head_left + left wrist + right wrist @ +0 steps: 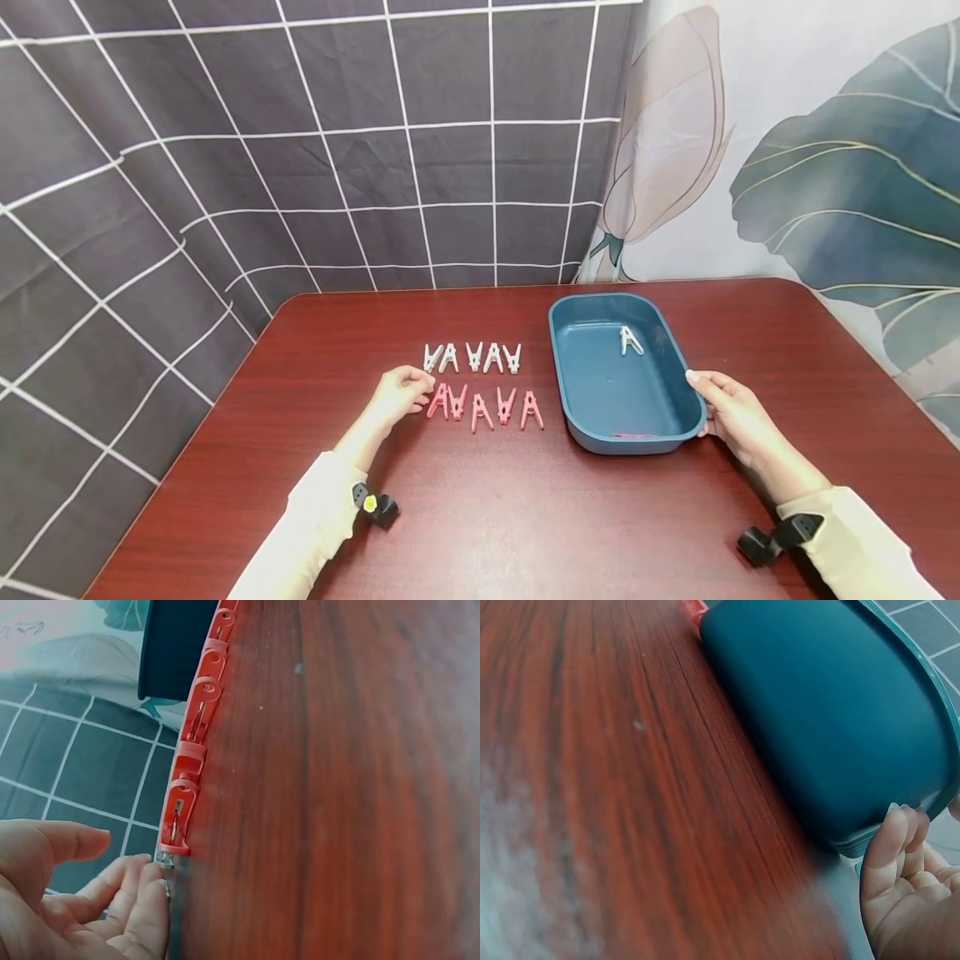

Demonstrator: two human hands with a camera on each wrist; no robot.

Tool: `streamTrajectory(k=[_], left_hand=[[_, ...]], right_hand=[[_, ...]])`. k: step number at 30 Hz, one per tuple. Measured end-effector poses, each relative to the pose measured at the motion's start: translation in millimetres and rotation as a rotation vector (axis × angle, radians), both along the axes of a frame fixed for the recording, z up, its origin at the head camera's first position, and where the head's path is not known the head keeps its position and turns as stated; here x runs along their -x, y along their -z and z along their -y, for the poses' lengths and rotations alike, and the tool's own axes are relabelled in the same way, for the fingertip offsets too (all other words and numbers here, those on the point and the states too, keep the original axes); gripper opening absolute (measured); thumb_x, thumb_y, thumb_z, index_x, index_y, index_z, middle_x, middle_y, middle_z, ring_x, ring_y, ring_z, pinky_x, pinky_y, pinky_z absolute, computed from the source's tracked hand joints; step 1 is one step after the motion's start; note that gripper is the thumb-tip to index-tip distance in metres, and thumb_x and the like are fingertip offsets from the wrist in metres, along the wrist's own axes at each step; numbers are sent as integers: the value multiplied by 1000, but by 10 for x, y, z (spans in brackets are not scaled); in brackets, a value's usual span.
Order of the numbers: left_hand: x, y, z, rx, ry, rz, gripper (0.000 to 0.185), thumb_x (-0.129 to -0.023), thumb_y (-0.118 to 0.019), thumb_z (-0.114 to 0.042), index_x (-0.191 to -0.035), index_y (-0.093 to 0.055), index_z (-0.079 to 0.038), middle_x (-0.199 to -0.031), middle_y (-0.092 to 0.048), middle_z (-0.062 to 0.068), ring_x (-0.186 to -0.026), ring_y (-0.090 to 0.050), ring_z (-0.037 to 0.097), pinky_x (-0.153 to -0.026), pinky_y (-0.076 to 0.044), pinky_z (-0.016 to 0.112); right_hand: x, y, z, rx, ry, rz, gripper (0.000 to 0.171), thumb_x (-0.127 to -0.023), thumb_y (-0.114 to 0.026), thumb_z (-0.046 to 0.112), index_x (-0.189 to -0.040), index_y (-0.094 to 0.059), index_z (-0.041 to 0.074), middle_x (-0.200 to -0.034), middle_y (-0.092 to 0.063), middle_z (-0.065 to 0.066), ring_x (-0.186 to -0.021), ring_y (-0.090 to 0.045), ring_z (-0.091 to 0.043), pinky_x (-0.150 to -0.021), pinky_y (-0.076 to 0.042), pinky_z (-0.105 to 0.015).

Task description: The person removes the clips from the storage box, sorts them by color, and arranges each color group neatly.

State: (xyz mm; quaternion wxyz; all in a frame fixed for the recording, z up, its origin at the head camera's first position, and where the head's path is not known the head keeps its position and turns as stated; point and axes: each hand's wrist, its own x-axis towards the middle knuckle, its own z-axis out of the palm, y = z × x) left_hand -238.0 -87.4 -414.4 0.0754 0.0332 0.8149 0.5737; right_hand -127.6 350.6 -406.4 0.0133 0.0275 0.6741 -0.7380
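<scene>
My left hand [403, 390] is at the left end of two rows of clothespins, beside a red clothespin [438, 401] and just below a white clothespin [432, 357]. In the left wrist view its thumb [82, 841] stands apart from the loosely bent fingers [146, 915], with nothing between them. My right hand [738, 417] grips the near right corner of a blue plastic basin [564, 379], thumb at the rim and fingers against the outer wall. Inside the basin lie a white clothespin [631, 341] and, by the near wall, a mostly hidden red clothespin [633, 435].
More white clothespins [492, 358] form the far row, and more red clothespins [506, 406] the near row, left of the basin. Everything rests on a reddish-brown wooden table [480, 517]. A dark grid-patterned cloth [360, 167] and a leaf-printed curtain [847, 183] hang behind it.
</scene>
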Motion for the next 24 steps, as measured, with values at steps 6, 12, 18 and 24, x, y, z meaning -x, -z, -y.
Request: streamTrajectory(k=[6,12,18,24], left_hand=[[2,-85,-124,-69,-44,-197,12,-88,-58,2,-95,-59,12,-90,-66,29,-67,-66,25,-61,-56,30],[-8,-225,-328,-122,-19,-250,12,-87,-60,3,-97,-60,11,-89,-64,31,-74,-66,38,-66,-57,44],[5,-368,-530,-169,17,-240,13,-87,-61,1,-97,-61,10,-91,-62,33,-69,-65,27,-70,-56,47],[39,-474,-735,-201,28,-236,14,-88,-60,0,-98,-61,10,-90,-63,31,-66,-62,11,-70,-57,43]], right_hand=[[3,9,-3,0,2,-10,16,-101,-46,18,-97,-60,24,-71,-63,7,-54,-57,-8,-47,-46,-22],[9,9,14,1,-3,-19,15,-101,-46,18,-97,-60,23,-71,-63,8,-54,-57,-7,-46,-46,-21],[12,7,19,14,-6,-24,15,-100,-47,18,-96,-60,23,-71,-63,8,-54,-57,-7,-46,-45,-21],[12,7,7,18,-5,-29,15,-100,-47,17,-97,-61,23,-72,-64,7,-54,-57,-6,-46,-45,-20]])
